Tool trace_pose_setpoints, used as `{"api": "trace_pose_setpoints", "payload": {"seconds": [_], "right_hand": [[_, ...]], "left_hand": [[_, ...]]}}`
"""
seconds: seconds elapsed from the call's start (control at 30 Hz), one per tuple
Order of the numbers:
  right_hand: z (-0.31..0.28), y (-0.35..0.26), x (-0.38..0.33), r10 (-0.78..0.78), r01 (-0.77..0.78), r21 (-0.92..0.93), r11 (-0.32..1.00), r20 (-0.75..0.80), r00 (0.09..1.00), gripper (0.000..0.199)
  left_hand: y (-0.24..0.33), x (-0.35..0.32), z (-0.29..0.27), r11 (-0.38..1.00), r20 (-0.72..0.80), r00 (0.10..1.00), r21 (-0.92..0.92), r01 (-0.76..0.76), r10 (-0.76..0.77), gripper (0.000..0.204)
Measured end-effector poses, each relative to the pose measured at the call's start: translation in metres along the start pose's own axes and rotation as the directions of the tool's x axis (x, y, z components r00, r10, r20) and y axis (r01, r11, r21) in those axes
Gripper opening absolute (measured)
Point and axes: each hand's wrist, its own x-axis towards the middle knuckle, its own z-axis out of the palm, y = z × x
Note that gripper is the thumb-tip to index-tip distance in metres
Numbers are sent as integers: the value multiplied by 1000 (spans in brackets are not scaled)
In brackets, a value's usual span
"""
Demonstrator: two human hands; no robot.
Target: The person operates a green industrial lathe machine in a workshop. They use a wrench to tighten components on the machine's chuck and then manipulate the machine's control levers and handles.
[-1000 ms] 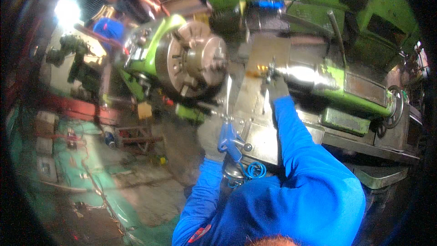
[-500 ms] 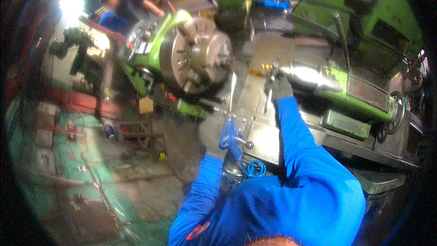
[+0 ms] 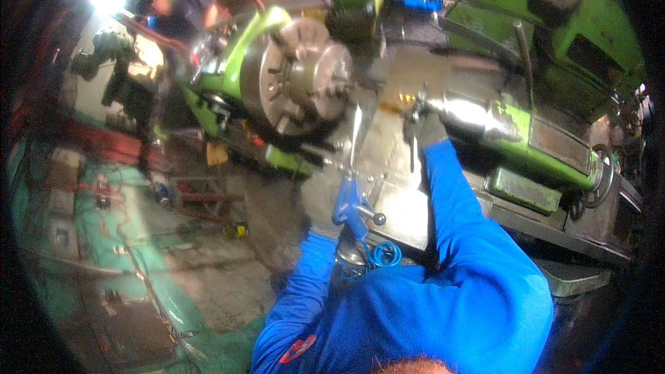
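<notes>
- Gripping a small lever (image 3: 418, 105) on the lathe carriage: right hand (image 3: 428, 129), gloved, fingers closed.
- Resting low beside blue air gun (image 3: 350, 209), left hand (image 3: 323, 197); grip unclear.
- Lying left of lever, across the bed: chuck (image 3: 298, 82).

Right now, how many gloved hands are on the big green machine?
2. The left hand grips the blue handle near the chuck; the right hand rests higher up on the carriage. Another person's hands are hidden.
</notes>
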Motion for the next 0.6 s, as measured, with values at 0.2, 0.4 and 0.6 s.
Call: {"api": "trace_pose_setpoints", "payload": {"seconds": [0.2,0.4,0.6], "right_hand": [[-15,-12,0,4,14,-324,946,54,999,46],[-8,-85,-6,215,293,-933,208,336,917,53],[-10,-27,-2,125,-119,61,991,-106,987,39]], "left_hand": [[-4,-2,7,997,-32,999,-75,-1,-1,26],[1,-1,-2,1000,-33,999,3,-16,16,24],[2,7,-5,996,-9,999,-72,51,-51,25]]}}
